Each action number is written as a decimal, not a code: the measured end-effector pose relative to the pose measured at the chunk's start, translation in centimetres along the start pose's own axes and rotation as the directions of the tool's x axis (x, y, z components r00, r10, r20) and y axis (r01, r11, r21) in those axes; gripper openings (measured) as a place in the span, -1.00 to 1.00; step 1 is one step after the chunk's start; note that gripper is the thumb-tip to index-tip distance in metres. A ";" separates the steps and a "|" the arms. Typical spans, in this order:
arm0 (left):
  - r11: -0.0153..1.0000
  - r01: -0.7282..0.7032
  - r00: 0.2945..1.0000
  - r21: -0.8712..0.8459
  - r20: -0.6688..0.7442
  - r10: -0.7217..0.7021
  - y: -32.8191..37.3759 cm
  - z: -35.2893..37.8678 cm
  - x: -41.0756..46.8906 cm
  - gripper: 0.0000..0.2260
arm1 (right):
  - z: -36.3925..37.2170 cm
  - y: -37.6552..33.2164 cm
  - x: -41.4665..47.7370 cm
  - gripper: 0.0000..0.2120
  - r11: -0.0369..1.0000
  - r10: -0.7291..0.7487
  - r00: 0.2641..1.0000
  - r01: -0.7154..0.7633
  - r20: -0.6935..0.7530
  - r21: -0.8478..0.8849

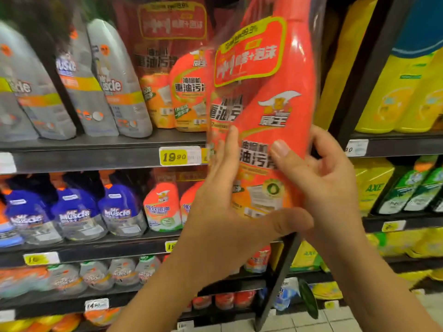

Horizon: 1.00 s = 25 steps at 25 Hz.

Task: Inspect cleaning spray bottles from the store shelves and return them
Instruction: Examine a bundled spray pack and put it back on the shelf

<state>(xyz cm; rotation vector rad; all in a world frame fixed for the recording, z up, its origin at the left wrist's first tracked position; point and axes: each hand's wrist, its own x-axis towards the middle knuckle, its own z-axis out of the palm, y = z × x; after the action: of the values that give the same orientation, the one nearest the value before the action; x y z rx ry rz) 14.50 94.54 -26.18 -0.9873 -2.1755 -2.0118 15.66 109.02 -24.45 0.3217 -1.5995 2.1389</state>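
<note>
In the head view, we hold the orange bottle (275, 97) up close in front of the shelves, off the shelf (96, 149), near us and right of centre. Its long axis runs nearly upright, the neck leaning a little to the right and passing out of the top of the picture.

Our left hand (223, 212) cradles the lower left side. Its fingers lie fairly straight up the front while its thumb hooks across the base. Our right hand (321, 178) grips the lower right edge, thumb pressed flat on the label and fingers curled round behind. Both hands sit at the bottom end, so the tall top is free and heavy above them.

The gap it would go back into, we judge, lies far and to the left, beside the matching bottles (187, 99) above the yellow price tag (179, 156). Our left hand is nearer that spot.

The bottle is smooth, hard plastic with a waisted shape, wrapped in glossy clear film that wrinkles and glares. That slick wrap may slide under our fingers.
</note>
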 end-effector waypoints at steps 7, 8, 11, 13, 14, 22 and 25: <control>0.912 -0.085 0.966 -0.401 -0.257 -0.023 -1.9 -1.0 0.9 -0.34 | 1.0 0.4 0.0 -0.67 0.989 0.097 0.940 -0.054 0.327 -0.137; 0.857 -0.071 0.961 -0.510 -0.266 -0.079 -2.3 -1.4 0.8 -0.45 | 1.3 0.5 0.3 -0.67 0.984 0.069 0.936 -0.006 0.345 -0.180; 0.729 -0.023 0.949 -0.684 -0.244 -0.200 -3.3 -2.9 0.6 -0.60 | 0.2 1.4 1.1 -0.72 0.961 -0.190 0.963 0.222 0.192 -0.165; 0.698 0.008 0.941 -0.716 -0.231 -0.247 -3.7 -3.5 0.4 -0.51 | -0.8 2.4 2.2 -0.64 0.911 -0.294 0.952 0.306 0.086 -0.276; 0.676 0.019 0.943 -0.737 -0.212 -0.258 -3.9 -3.5 0.3 -0.48 | -1.3 3.0 2.7 -0.55 0.908 -0.255 0.963 0.269 0.085 -0.322; 0.542 0.092 0.973 -0.835 -0.039 -0.226 -4.8 -3.8 1.0 -0.54 | -2.7 4.6 4.0 -0.31 0.988 0.089 0.985 -0.069 0.147 -0.136; 0.542 0.132 0.948 -0.830 -0.053 -0.313 -5.3 -3.9 1.3 -0.46 | -2.7 4.5 3.7 -0.32 0.990 0.004 0.999 0.003 0.049 -0.143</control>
<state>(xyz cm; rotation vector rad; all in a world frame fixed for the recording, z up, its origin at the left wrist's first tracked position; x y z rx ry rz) 9.52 91.77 -29.73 -0.4472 -1.2214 -3.1912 10.49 111.32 -27.47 0.3306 -1.7694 2.0176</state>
